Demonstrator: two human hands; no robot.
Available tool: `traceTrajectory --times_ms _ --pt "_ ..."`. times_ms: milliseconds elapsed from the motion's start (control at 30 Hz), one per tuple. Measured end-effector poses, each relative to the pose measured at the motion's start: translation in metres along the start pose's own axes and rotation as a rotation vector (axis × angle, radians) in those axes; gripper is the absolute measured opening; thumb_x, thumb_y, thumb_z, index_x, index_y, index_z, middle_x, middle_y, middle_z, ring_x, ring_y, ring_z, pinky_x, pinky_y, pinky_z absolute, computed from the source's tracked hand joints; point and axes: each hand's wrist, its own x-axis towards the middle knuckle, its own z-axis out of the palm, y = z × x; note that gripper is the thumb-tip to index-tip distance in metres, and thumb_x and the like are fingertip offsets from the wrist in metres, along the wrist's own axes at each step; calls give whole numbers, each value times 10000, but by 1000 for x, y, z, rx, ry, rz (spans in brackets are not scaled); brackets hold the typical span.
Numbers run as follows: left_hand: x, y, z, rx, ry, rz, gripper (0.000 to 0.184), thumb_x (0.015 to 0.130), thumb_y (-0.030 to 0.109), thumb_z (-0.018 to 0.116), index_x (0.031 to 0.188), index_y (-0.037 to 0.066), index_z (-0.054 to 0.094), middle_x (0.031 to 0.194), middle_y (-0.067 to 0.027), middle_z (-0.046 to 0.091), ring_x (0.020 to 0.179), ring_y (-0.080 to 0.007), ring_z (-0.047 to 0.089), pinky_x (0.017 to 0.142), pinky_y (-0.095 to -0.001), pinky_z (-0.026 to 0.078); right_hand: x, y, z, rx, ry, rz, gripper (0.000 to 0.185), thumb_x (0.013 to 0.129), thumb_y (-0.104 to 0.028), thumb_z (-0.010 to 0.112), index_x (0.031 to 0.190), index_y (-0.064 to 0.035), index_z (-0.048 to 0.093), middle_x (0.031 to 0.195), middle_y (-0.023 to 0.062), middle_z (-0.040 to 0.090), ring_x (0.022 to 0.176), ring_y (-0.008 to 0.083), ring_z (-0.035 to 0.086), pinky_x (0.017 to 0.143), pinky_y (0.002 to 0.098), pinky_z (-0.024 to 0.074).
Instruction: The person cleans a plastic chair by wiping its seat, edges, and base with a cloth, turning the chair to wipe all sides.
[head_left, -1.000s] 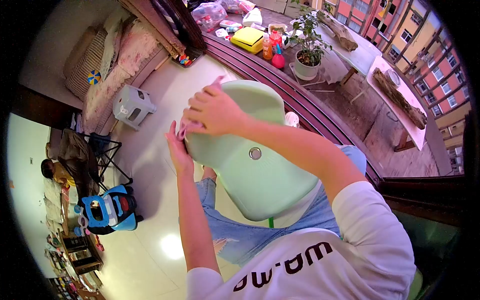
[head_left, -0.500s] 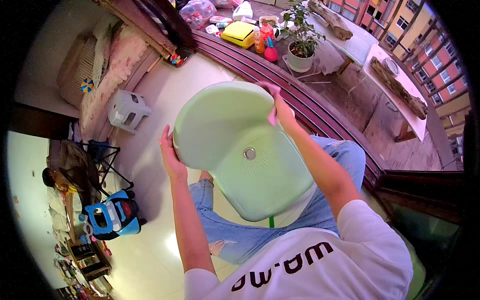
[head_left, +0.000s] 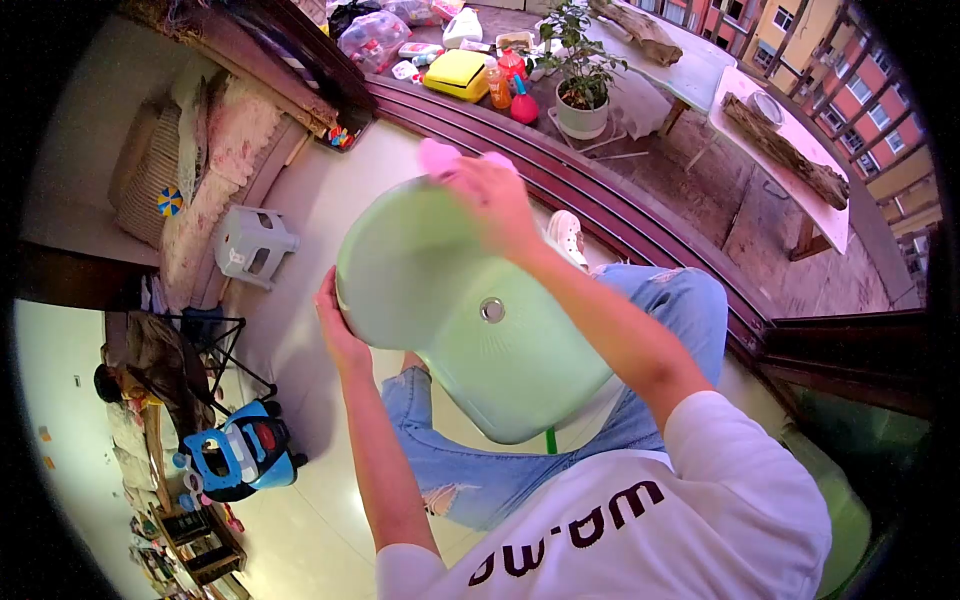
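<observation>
One pale green chair (head_left: pixel 525 375) stands near the floor's (head_left: pixel 320 215) edge by the door track (head_left: pixel 455 125); wiping looks unfinished, though which parts are done I can't tell. My left grip (head_left: pixel 340 325) rests uncurled against its backrest; my right grip (head_left: pixel 497 195) clutches a blurred pink cloth (head_left: pixel 440 160) at the top. The seat looks smooth around its ring (head_left: pixel 492 310).

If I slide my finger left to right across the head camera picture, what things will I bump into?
Blue-and-yellow striped ball, white plastic stool, the person's left hand, pale green plastic chair, rough brown wooden log nearest the right edge.
</observation>
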Motion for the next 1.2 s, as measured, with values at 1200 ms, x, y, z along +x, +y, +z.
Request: traceTrajectory --times_ms 1200 --pt "-3 -15 -12 -116 47 23 641 1001 509 186 1376 17 351 1297 -171 501 1209 -247 457 1048 -367 329 53 -31 -1 -360 -410 -689 510 780 -442 634 1240 -259 509 1083 4 586 1006 222 593 815 371 466"
